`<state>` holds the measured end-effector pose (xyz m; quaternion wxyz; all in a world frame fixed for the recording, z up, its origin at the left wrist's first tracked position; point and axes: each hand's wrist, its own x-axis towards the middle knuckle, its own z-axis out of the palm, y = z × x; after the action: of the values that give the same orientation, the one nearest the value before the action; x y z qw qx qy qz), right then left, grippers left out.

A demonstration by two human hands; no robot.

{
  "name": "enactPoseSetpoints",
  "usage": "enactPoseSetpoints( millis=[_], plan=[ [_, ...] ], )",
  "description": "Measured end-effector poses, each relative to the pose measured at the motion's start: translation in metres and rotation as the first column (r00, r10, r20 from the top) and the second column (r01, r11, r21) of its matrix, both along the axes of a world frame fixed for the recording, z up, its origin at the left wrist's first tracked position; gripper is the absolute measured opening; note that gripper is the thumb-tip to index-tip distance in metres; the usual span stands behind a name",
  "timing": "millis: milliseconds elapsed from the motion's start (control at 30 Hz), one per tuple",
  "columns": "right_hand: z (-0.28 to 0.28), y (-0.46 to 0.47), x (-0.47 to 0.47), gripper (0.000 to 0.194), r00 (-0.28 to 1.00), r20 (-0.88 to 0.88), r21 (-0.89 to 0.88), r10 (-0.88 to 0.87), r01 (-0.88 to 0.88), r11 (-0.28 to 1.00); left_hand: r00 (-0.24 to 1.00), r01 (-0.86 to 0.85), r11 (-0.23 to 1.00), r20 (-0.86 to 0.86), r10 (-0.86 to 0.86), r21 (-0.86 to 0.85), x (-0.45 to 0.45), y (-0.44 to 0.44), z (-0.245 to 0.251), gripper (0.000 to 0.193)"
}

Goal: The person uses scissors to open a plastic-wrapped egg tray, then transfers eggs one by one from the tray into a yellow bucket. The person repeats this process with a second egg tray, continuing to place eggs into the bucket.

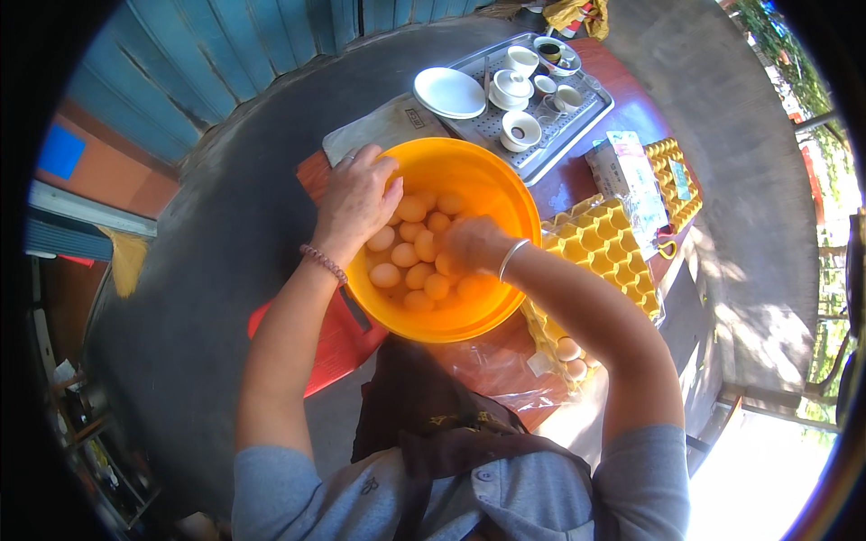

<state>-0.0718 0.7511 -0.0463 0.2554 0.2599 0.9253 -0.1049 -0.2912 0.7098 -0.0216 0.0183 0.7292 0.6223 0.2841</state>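
Note:
A yellow plastic basin holding many eggs stands before me at the near side of a reddish-brown table. My left hand grips the basin's left rim, with the thumb on the inner side. Inside the basin, my right hand is among the eggs at the right of the heap; it is blurred, and whether it holds an egg cannot be told. Yellow egg trays lie to the right of the basin, with a few eggs in the tray at their near end.
A metal tea tray with white cups and a lidded bowl is at the table's far side. White plates overlap its left edge. A printed carton and another egg tray stand right. A red plastic stool is lower left.

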Motion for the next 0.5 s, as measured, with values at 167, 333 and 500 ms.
enactPoseSetpoints(
  millis=[167,333,500],
  plan=[
    [0.026,0.034,0.023,0.036,0.958,-0.174,-0.313,-0.228,0.166,0.935,0.999,0.009,1.0,0.049,-0.009,0.005,0.0,0.0,0.001,0.017],
    [0.024,0.02,0.027,0.035,0.983,0.025,-0.197,-0.183,0.184,0.963,0.999,0.005,1.0,0.035,-0.005,-0.011,0.0,0.0,0.002,0.016],
    [0.013,0.01,0.011,0.036,0.968,0.25,-0.05,-0.01,0.023,0.998,0.999,0.008,1.0,0.048,-0.007,-0.014,-0.001,0.0,0.002,0.017]
  ],
)
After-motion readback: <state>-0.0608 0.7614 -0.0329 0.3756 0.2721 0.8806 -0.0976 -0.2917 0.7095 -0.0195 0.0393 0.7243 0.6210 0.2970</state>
